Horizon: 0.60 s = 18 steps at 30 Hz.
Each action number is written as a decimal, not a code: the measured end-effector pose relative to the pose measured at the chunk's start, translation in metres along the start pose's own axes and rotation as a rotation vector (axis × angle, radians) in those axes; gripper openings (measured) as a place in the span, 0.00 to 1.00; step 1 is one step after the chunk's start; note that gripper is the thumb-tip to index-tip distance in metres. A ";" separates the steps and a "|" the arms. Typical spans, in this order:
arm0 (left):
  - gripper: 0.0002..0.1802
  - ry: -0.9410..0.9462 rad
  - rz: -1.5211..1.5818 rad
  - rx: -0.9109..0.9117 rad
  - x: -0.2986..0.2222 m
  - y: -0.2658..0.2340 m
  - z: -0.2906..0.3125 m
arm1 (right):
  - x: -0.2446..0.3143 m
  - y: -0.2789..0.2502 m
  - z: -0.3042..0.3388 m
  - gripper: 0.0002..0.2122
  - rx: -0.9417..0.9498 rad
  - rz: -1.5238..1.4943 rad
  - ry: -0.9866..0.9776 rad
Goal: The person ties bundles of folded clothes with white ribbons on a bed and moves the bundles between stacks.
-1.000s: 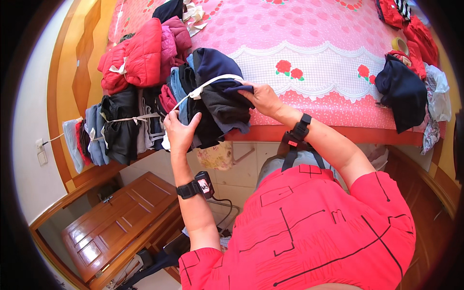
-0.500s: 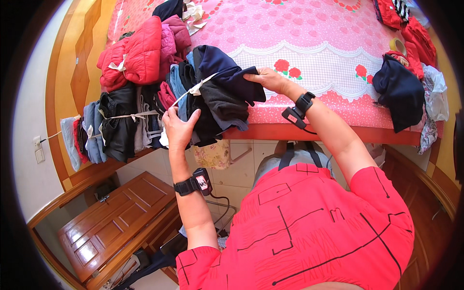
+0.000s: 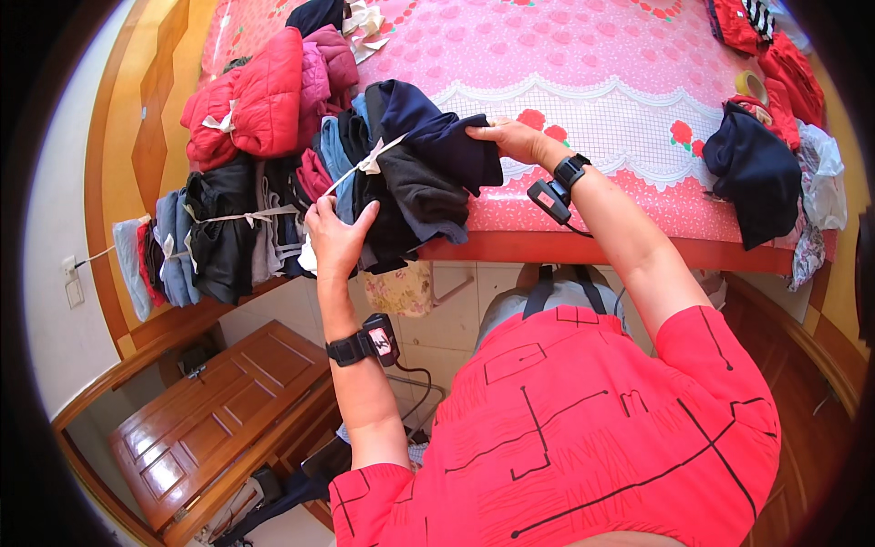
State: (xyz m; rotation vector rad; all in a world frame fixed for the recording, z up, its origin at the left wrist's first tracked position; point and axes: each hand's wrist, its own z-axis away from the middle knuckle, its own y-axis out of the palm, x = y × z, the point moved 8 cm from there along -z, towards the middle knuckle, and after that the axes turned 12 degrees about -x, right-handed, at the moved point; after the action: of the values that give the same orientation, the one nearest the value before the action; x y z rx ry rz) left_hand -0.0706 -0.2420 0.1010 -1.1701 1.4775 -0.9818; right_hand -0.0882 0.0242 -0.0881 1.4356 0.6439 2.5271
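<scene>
A bundle of folded dark clothes and jeans [image 3: 387, 210], tied round with a white cloth strip [image 3: 369, 165] knotted on top, lies at the bed's near edge. My right hand [image 3: 515, 139] pinches the corner of the navy garment [image 3: 433, 137] on the bundle's right side. At the bundle's near left, my left hand [image 3: 337, 239] grips it, thumb and fingers on either side of a folded blue layer. What lies under its palm is hidden.
Tied bundles of trousers [image 3: 219, 228] and red padded jackets [image 3: 264, 105] sit to the left. Along the bed's right side are a navy garment [image 3: 752, 173], a tape roll [image 3: 750, 86] and a plastic bag [image 3: 822, 173]. A floral-covered stool [image 3: 399, 290] stands below.
My right hand has shifted slightly right with the navy garment's corner. The white knot has moved a little upward; my left hand stays nearly where it was.
</scene>
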 end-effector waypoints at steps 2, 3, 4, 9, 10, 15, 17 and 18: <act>0.40 -0.003 -0.017 0.002 -0.002 0.000 0.000 | 0.001 0.000 0.002 0.18 -0.003 0.003 -0.013; 0.40 -0.001 -0.021 0.002 -0.003 0.000 0.000 | 0.000 0.000 0.004 0.18 -0.002 -0.008 -0.001; 0.40 0.001 -0.025 0.002 -0.003 0.000 -0.001 | 0.000 0.000 0.006 0.18 0.000 -0.020 0.012; 0.40 0.009 -0.032 -0.020 -0.005 0.002 -0.002 | -0.005 -0.004 0.008 0.19 0.023 0.031 0.004; 0.40 0.008 -0.029 -0.021 -0.004 0.002 -0.002 | -0.006 -0.004 0.011 0.19 0.020 0.061 -0.013; 0.40 -0.003 -0.020 -0.035 0.000 0.001 0.001 | 0.005 0.012 0.039 0.16 -0.031 0.240 -0.102; 0.40 -0.007 -0.009 -0.023 -0.002 0.001 -0.001 | 0.003 0.018 0.045 0.15 -0.069 0.160 -0.168; 0.40 -0.005 -0.007 -0.025 -0.001 0.000 -0.001 | 0.005 0.024 0.050 0.14 -0.086 0.120 -0.201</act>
State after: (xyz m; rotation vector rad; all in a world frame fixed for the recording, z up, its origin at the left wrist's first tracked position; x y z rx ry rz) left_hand -0.0714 -0.2407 0.1010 -1.1960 1.4864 -0.9665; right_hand -0.0465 0.0189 -0.0517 1.7147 0.4222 2.4183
